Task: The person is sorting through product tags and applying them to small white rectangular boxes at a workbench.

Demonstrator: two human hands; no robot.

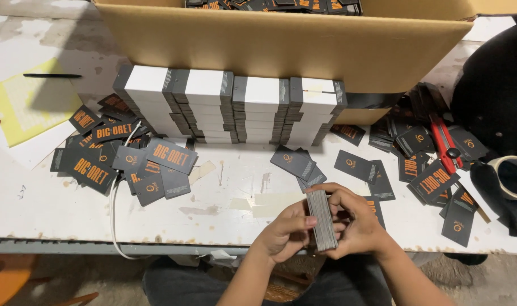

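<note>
Both hands, left (285, 231) and right (355, 224), clamp a stiff, light stack of cardboard tags (321, 220) by its flat faces; loose edges could fan.

left hand (285, 231) + right hand (355, 222): grip card stack (322, 220) | table edge (54, 218) | banded bundles (230, 107) behind

Both forearms, at the lower middle of the frame, are bare, with no sleeves, watch or rings visible. Below them, the person wears dark trousers (185, 283), probably jeans.
</note>
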